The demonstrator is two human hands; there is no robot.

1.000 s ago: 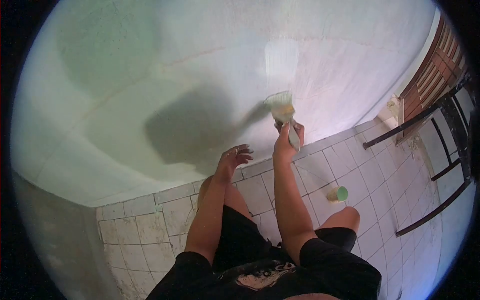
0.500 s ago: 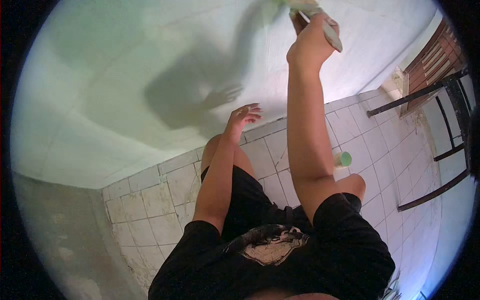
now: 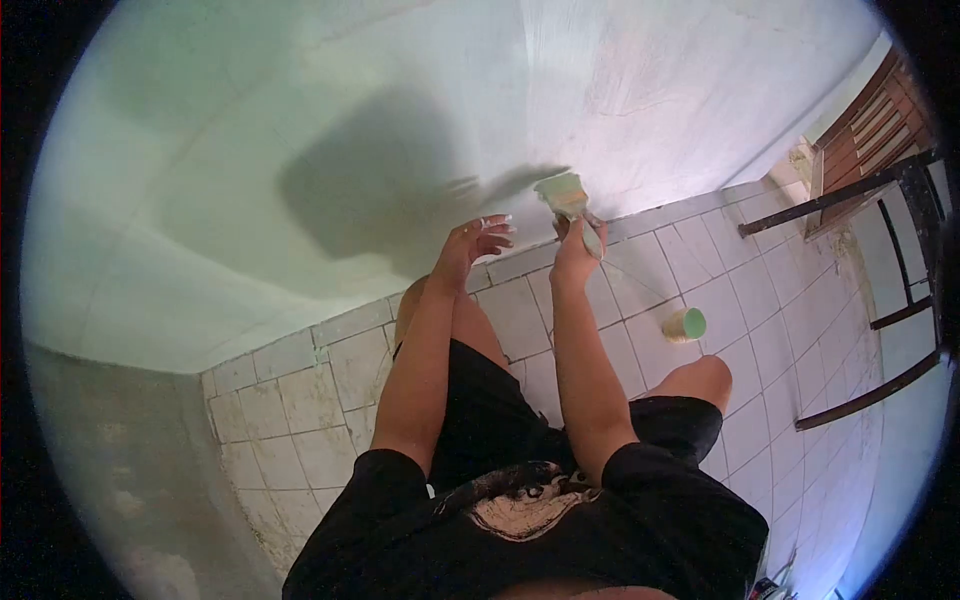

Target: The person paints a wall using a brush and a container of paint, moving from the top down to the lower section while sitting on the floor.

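My right hand [image 3: 577, 250] is wrapped round the handle of a wide paintbrush [image 3: 563, 194]. The bristles, coated in pale green, lie at the lower part of the wall [image 3: 400, 150]. Beside it on the left, my left hand [image 3: 478, 242] is held up near the wall with its fingers apart and nothing in it; white smears show on its fingertips. A small cup of light green paint [image 3: 686, 324] stands on the tiled floor, to the right of my right forearm.
Dark metal furniture legs [image 3: 870, 395] reach in from the right. Behind them is a brown slatted wooden piece [image 3: 875, 120]. White floor tiles [image 3: 310, 400] meet the wall, and a grey rough surface [image 3: 130, 450] lies at the lower left.
My right hand has come down from high on the wall with the paintbrush, to just above the floor edge. My left hand has moved slightly left and down, still open.
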